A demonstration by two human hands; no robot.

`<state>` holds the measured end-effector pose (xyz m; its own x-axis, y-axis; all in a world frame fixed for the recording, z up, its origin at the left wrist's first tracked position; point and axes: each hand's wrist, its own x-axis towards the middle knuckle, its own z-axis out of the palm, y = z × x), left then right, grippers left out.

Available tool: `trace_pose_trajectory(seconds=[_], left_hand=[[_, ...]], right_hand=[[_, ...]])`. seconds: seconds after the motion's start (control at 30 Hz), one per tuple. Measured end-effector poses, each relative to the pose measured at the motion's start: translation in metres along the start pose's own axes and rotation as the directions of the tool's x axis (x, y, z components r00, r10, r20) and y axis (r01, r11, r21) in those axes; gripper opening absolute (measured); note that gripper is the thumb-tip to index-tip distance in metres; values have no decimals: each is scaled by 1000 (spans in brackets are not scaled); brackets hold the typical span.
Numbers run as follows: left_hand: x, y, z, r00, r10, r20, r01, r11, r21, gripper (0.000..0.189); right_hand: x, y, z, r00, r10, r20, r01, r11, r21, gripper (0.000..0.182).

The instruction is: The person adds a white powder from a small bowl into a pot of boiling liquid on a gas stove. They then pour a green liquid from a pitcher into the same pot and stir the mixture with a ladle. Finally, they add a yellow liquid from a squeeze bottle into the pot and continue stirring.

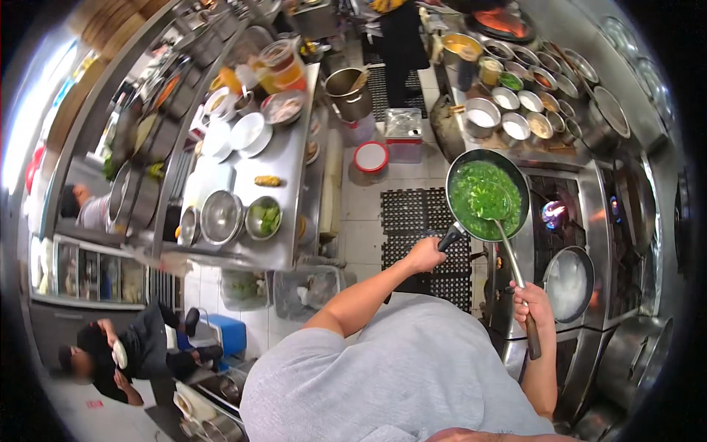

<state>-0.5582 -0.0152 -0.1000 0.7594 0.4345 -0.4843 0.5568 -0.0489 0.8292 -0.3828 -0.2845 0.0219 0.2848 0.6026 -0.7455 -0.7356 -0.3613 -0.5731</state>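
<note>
My left hand (426,255) grips the black handle (452,236) of a frying pan (527,193), which is held up beside the stove. Chopped green leaves in liquid (479,185) fill much of the pan. In my right hand (533,305) is a long metal ladle (511,255) with a brown grip, its bowl dipped into the greens. To the right of the pan a gas burner (554,214) shows a blue-purple flame. A second pan (569,284) holding whitish liquid sits on the stove near my right hand.
Metal containers of seasonings (516,127) stand beyond the stove. At left, a steel counter (270,215) bears bowls and a yellow piece of food (267,181). Black rubber mats (406,212), a red-lidded tub (370,157) and a tall pot (348,91) are on the floor side. Another person (132,342) is at lower left.
</note>
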Motion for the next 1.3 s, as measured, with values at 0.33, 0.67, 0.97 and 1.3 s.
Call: trace_pose_trajectory(seconds=[0.33, 0.67, 0.97, 1.3], left_hand=[[-84, -34, -65, 954, -102, -281, 60, 987, -152, 16], [-96, -50, -122, 920, -117, -373, 45, 980, -196, 17], [-75, -98, -151, 906, -161, -392, 63, 966, -251, 13], [-69, -114, -182, 898, -157, -411, 4, 937, -349, 12]], right_hand=[[0, -39, 60, 885, -443, 142, 322, 363, -874, 25], [131, 13, 92, 706, -624, 336, 427, -4, -904, 36], [69, -37, 208, 968, 112, 224, -5, 903, -431, 21], [63, -76, 241, 816, -461, 349, 419, 55, -906, 38]])
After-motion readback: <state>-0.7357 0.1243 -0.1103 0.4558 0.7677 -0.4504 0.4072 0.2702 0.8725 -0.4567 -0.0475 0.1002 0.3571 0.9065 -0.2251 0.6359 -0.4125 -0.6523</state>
